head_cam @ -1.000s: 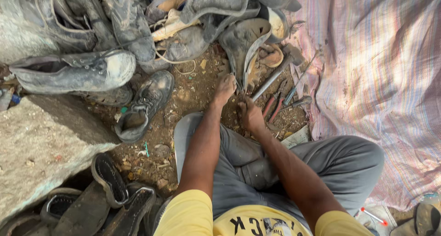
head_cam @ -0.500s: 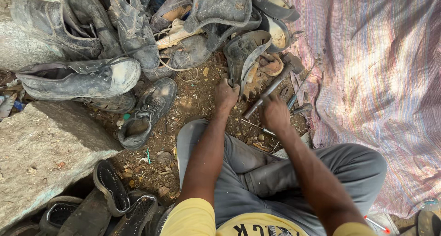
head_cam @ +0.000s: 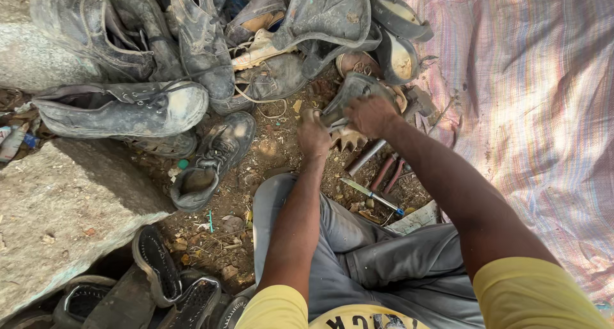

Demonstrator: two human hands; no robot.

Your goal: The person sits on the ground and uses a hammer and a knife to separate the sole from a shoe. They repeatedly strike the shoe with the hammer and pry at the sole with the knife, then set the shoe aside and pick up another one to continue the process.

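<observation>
Both hands pinch a worn grey shoe [head_cam: 350, 93]: left hand [head_cam: 313, 134] at its near end, right hand [head_cam: 369, 114] on top. Pliers [head_cam: 390, 172] lie just near of it

Sunlit dirt ground [head_cam: 268, 153], a stone slab [head_cam: 57, 207], a striped cloth [head_cam: 531, 111].

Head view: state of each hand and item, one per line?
Left hand: closed on the near end of the worn shoe.
Right hand: gripping the worn shoe from above.
Worn shoe: held off the ground between both hands.
Grey lace-up shoe: lying on its side, laces loose.
Black shoe: upright on the dirt, unlaced.
Metal rod: lying on the ground.
Striped cloth: spread flat, dusty.
</observation>
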